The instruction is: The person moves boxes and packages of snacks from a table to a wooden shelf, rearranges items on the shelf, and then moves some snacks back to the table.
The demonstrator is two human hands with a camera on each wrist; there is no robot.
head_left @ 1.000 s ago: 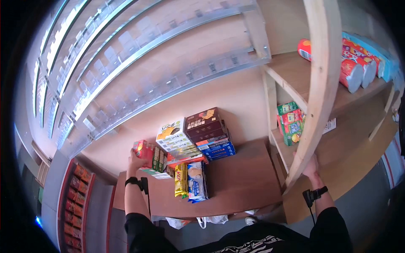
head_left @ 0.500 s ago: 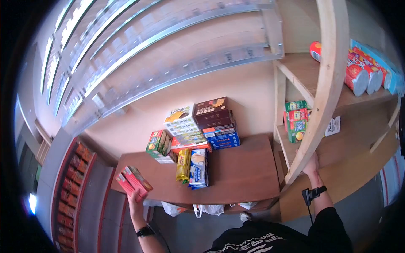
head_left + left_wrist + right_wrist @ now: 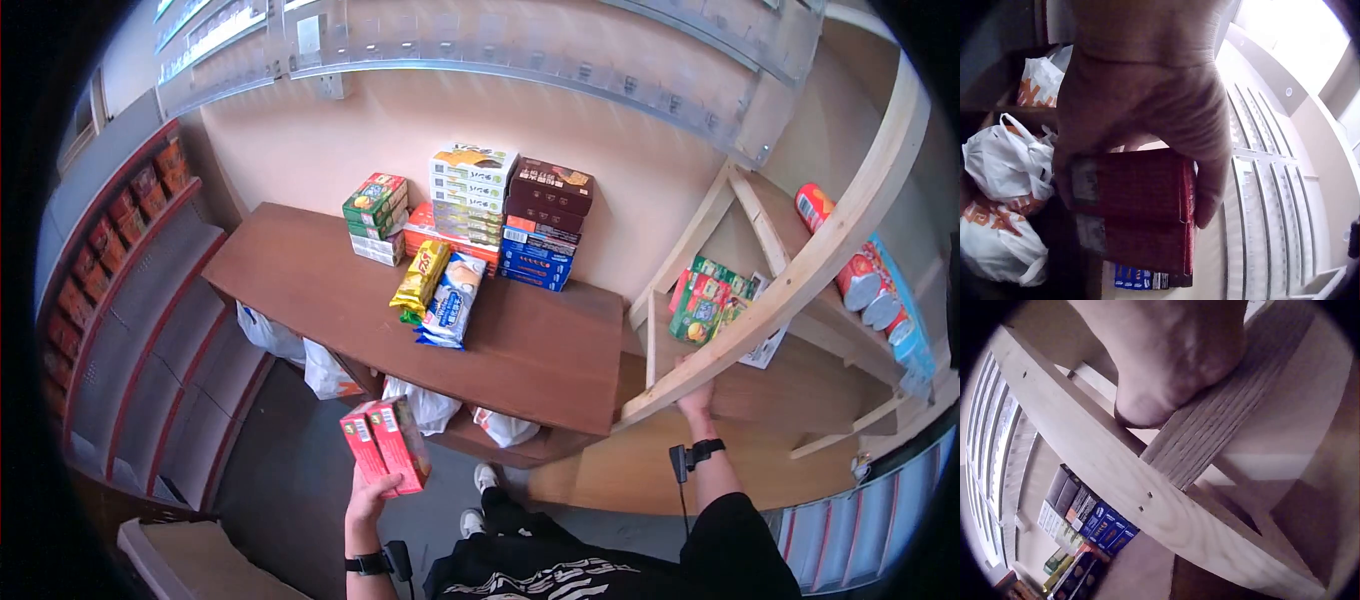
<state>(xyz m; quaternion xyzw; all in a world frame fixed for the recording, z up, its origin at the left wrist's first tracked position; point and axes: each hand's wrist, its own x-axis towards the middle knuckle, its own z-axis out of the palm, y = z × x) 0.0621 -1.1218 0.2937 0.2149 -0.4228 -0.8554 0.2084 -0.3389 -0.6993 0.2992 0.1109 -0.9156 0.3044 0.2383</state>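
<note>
Right hand — on wooden crossbar

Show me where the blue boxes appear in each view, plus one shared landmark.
Head: blue boxes right of centre, above mid-height.
Left wrist: blue boxes near the bottom, left of centre, below the held red boxes.
Right wrist: blue boxes lower left of centre.
Landmark: metal wall rack, at the top, right and left respectively.
</note>
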